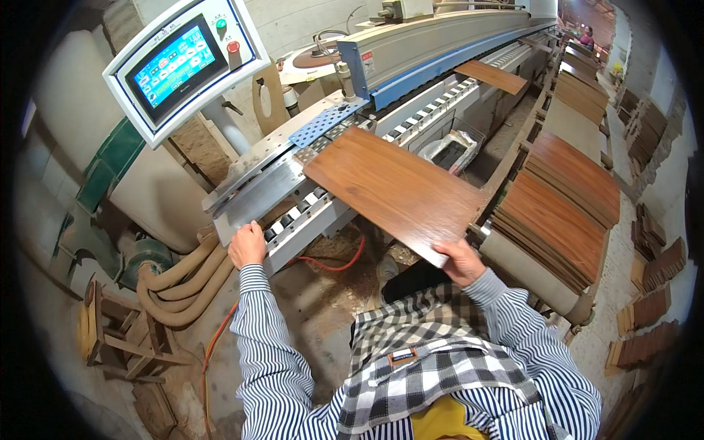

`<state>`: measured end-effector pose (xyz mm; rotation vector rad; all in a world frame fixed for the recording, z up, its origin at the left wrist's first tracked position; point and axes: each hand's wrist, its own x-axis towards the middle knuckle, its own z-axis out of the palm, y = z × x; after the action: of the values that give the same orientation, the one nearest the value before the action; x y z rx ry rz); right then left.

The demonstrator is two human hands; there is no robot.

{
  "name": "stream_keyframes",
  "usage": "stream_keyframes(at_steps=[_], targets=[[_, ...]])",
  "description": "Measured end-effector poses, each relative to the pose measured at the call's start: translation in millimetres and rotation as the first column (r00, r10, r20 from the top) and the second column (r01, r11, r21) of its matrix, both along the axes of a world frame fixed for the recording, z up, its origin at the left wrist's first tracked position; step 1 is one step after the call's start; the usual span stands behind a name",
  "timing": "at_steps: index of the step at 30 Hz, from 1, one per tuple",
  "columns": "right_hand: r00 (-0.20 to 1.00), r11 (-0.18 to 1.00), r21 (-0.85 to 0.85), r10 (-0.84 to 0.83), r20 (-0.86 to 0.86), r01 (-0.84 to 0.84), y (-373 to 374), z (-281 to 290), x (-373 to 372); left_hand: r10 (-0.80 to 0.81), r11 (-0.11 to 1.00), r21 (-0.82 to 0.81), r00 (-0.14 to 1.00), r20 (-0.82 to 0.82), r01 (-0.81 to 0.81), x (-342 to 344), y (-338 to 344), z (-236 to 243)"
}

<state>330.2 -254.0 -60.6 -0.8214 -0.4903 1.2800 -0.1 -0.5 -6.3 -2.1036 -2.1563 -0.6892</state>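
Observation:
My right hand (460,262) grips the near corner of a wood-grain panel (392,187), thumb on top and fingers beneath. The panel's far-left end lies on the infeed of a long machine (440,55), by a blue perforated plate (328,122). Its near end sticks out past the roller rail (298,213) toward me. My left hand (247,246) is closed at the near end of the machine's metal bed (253,192), its fingers curled over the edge; the fingertips are partly hidden. Farther along the machine sits another brown panel (493,76).
On the left stands a control screen (178,67) with green and red buttons. Stacked panels (551,213) line a roller conveyor on the right. Thick hoses (183,290), a wooden stool (132,334) and an orange hose (220,334) are on the left floor. Another person (587,37) is far off.

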Motion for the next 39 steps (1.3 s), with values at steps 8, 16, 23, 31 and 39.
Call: stream_keyframes(at_steps=[8, 16, 23, 31, 39], targets=[[0.871, 0.882, -0.047, 0.471, 0.138, -0.469, 74.1, 18.0, -57.7, 0.002, 1.0, 0.003, 1.0, -0.014, -0.002, -0.9, -0.5, 0.8], [0.819, 0.858, -0.016, 0.495, 0.291, -0.513, 90.9, 12.6, -85.8, -0.008, 1.0, 0.013, 1.0, -0.019, 0.008, 0.2, 0.0, 0.7], [0.816, 0.879, -0.014, 0.449, 0.363, -0.477, 84.7, 14.8, -83.7, 0.001, 1.0, -0.009, 1.0, -0.004, -0.001, -0.5, -1.3, 0.7], [0.869, 0.942, 0.011, 0.304, 0.391, -0.335, 84.7, -4.5, -67.0, -0.009, 1.0, 0.002, 1.0, -0.016, 0.009, 1.0, -2.1, 2.1], [0.95, 0.986, 0.03, 0.151, 0.272, -0.166, 82.4, -11.7, -36.7, 0.0, 1.0, 0.007, 1.0, -0.007, 0.0, 1.3, -2.0, 1.0]])
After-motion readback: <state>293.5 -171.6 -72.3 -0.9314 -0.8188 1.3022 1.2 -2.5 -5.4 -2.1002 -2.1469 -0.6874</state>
